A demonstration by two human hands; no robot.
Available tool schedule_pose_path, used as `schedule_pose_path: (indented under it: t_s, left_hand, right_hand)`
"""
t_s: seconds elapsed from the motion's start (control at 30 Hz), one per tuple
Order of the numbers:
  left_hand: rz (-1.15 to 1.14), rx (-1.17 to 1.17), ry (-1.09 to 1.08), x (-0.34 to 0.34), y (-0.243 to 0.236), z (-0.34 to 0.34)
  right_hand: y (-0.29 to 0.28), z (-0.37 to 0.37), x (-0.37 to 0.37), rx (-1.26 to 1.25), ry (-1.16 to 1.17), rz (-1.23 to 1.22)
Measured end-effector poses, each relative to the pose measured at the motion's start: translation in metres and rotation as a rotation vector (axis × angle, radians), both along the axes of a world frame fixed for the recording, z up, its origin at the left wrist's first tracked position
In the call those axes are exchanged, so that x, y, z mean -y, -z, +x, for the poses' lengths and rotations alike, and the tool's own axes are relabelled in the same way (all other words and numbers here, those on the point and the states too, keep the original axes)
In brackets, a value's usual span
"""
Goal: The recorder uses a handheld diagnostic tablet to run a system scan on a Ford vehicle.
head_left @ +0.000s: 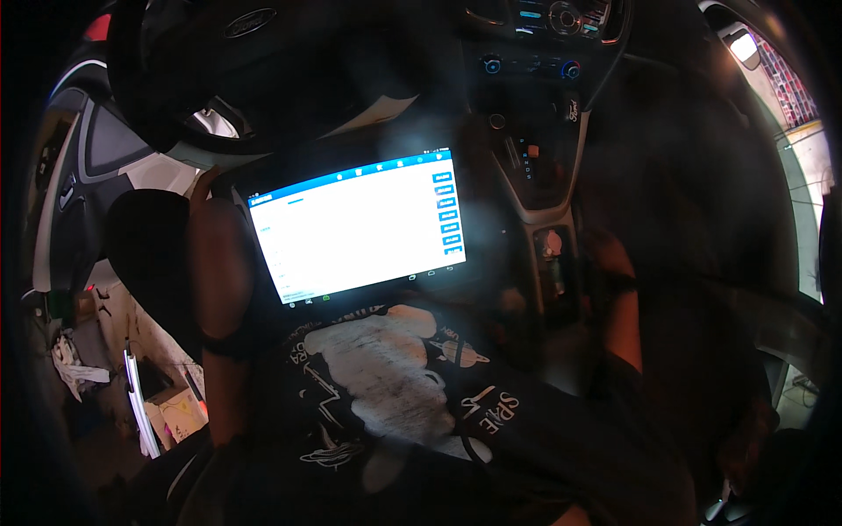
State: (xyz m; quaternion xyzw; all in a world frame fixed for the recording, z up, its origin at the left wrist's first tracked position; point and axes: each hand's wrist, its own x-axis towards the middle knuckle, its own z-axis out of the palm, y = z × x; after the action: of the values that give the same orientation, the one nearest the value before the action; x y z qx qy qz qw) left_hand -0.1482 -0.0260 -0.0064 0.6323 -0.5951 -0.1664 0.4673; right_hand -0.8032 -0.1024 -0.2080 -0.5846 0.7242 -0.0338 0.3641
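A tablet [360,228] with a bright white screen and a blue top bar stands tilted in front of my dark printed shirt [395,377]. My left hand [219,254] is closed around its left edge, with the fingers partly hidden in shadow. On the right, my right hand [607,252] lies beside the centre console [561,206], away from the tablet. It is too dark there to make out its fingers or anything in them. A dark band circles each wrist.
Beyond the tablet is a dark steering wheel [132,79]. The gear selector [532,152] and climate knobs [571,69] sit to its right. A car door [66,188] stands at the left, with a cardboard box [178,414] outside. Small objects lie in the console tray [553,245].
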Motion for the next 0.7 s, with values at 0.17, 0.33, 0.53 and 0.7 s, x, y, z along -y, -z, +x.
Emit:
schedule_pose_path:
  t_s: [0.17, 0.33, 0.53, 0.7]
  left_hand:
    - [0.025, -0.076, -0.009, -0.004, 0.003, -0.002]
    - [0.04, -0.084, -0.004, -0.004, 0.008, 0.005]
    - [0.021, -0.062, -0.005, -0.003, 0.001, -0.002]
    - [0.001, -0.058, 0.019, -0.001, 0.0, -0.003]
  right_hand:
    - [-0.013, 0.015, 0.004, 0.004, 0.117, 0.018]
    - [-0.018, 0.015, 0.002, 0.153, 0.191, 0.008]
    - [-0.032, 0.022, 0.001, -0.01, -0.024, 0.036]
    - [-0.038, 0.027, 0.007, 0.03, 0.09, 0.143]
